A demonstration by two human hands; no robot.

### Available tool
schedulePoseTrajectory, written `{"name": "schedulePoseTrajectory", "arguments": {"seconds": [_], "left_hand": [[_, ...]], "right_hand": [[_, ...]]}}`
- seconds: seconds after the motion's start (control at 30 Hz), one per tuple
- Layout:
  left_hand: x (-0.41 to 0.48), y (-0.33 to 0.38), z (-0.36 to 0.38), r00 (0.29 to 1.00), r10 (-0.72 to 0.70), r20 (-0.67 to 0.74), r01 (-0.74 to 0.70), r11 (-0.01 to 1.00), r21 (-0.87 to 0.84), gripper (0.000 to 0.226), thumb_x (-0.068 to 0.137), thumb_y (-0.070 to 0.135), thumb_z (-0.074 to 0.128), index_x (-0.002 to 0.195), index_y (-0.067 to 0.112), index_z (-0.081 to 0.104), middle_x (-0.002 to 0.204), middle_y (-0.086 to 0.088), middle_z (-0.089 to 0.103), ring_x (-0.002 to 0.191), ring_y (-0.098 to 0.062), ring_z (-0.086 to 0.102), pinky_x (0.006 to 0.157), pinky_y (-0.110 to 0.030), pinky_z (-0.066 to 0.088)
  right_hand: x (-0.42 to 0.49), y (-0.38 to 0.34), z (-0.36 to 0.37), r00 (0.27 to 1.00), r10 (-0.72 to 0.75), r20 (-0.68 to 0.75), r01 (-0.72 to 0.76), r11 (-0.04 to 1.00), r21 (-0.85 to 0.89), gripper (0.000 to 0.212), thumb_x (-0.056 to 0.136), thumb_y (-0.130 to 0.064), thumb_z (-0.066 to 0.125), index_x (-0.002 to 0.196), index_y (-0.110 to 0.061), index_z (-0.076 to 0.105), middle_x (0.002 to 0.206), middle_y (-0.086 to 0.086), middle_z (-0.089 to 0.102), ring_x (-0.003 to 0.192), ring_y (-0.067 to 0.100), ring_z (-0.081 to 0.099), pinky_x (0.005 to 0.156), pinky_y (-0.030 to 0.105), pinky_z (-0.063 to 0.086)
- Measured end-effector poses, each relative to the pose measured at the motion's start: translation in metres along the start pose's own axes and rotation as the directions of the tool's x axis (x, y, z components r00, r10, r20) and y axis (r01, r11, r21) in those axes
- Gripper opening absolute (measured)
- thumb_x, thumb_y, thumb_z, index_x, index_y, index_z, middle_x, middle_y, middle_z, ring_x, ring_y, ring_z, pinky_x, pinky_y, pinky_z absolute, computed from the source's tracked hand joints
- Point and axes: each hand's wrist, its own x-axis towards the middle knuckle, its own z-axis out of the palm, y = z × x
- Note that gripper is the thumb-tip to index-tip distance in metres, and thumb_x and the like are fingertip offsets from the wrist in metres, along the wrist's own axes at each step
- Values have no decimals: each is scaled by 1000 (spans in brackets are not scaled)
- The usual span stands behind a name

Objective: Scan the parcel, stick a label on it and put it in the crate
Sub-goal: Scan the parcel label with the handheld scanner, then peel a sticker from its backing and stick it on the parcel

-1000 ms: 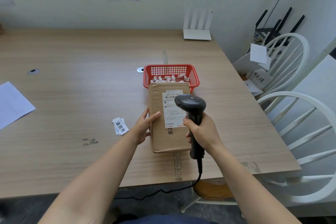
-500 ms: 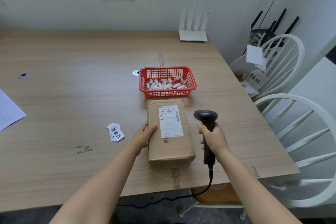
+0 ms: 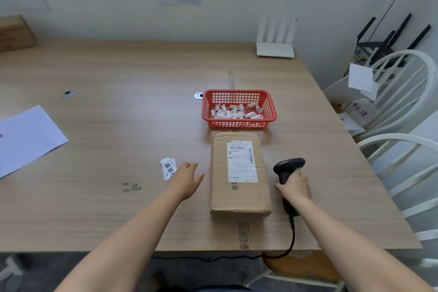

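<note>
The parcel (image 3: 240, 175), a brown cardboard box, lies flat on the desk (image 3: 118, 125) with its white shipping label (image 3: 241, 161) facing up. It sits between the two hands, its near end close to the desk's front edge and its far end just short of the red basket (image 3: 239, 108).

The left hand (image 3: 186, 179) hovers just to the left of the parcel, palm down, its fingers (image 3: 192, 165) spread wide and holding nothing; a narrow strip of bare desk shows between them and the box. Just beyond those fingers, up and to the left, lies a small stack of white stickers (image 3: 168, 168) printed with black characters, partly hidden by the hand.

The right hand (image 3: 295, 187) is just to the right of the parcel, its fingers (image 3: 279, 188) wrapped around the grip of a black barcode scanner (image 3: 288, 172), whose head rises above the knuckles. Its cable (image 3: 292, 237) runs down past the wrist and over the desk's front edge.

The red basket holds a heap of small white paper scraps (image 3: 234, 111). A white sheet of paper (image 3: 26, 137) lies well to the left of the left hand.
</note>
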Motion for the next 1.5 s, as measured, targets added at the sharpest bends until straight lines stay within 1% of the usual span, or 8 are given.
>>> {"name": "schedulePoseTrajectory", "arguments": {"seconds": [0.13, 0.43, 0.63, 0.77, 0.87, 1.07, 1.23, 1.5], "left_hand": [[-7, -25, -2, 999, 24, 31, -31, 971, 236, 51, 92, 33, 46, 138, 12, 39, 146, -9, 36, 132, -27, 39, 101, -41, 44], [-12, -85, -11, 999, -50, 19, 43, 963, 267, 47, 91, 31, 50, 133, 12, 43, 139, -9, 43, 126, -27, 43, 95, -38, 44], [11, -109, -30, 999, -44, -29, 50, 970, 236, 46, 92, 32, 50, 132, 11, 45, 134, -9, 46, 122, -27, 46, 92, -39, 48], [32, -113, -37, 998, -45, -40, 51, 983, 178, 45, 92, 37, 48, 130, 12, 49, 132, -8, 48, 118, -26, 51, 87, -38, 46], [48, -111, -36, 999, -34, -26, 36, 995, 92, 41, 91, 32, 51, 125, 10, 54, 128, -8, 49, 115, -25, 51, 86, -37, 46], [68, -112, -21, 1000, -1, 11, 1, 999, 41, 33, 86, 27, 56, 114, 8, 57, 124, -8, 49, 117, -25, 46, 84, -40, 47], [79, -113, -20, 1000, 9, 17, -8, 1000, -18, 41, 84, 26, 60, 121, 9, 54, 127, -10, 45, 123, -26, 39, 86, -37, 45], [85, -112, -25, 996, -71, 51, 77, 988, -133, 52, 80, 24, 67, 127, 13, 48, 129, -11, 43, 126, -27, 37, 91, -37, 44]], "right_hand": [[-1, 0, 13, 998, 40, -42, -39, 999, 21, 72, 75, -30, 73, 126, 2, 35, 126, 24, 44, 105, 42, 57, 83, 44, 49], [-3, -20, 19, 968, 221, -118, -202, 967, 154, 78, 74, -38, 71, 127, 6, 35, 133, 27, 34, 119, 46, 39, 98, 51, 38], [-32, -101, -22, 880, -7, -476, 176, 933, 314, 42, 80, -20, 62, 116, -2, 51, 129, 23, 43, 117, 41, 41, 97, 46, 35], [-75, -168, -15, 859, -398, -323, 502, 779, 376, 12, 84, -14, 60, 92, -6, 62, 96, 12, 65, 77, 20, 58, 70, 25, 47], [-95, -202, 29, 844, -535, -33, 512, 787, 344, 14, 83, -16, 63, 92, -6, 66, 89, 5, 67, 73, 14, 57, 61, 17, 42], [-86, -213, 134, 902, -327, 281, 287, 942, 177, 34, 81, -29, 64, 109, -9, 60, 112, 10, 63, 100, 23, 59, 84, 31, 45], [-80, -215, 169, 960, -197, 200, 183, 979, 87, 39, 79, -28, 64, 111, -9, 52, 121, 12, 50, 110, 30, 52, 86, 34, 44], [-78, -224, 185, 981, -138, 138, 117, 982, 149, 29, 75, -19, 68, 101, -11, 55, 112, 9, 58, 106, 27, 54, 80, 32, 43]]}}
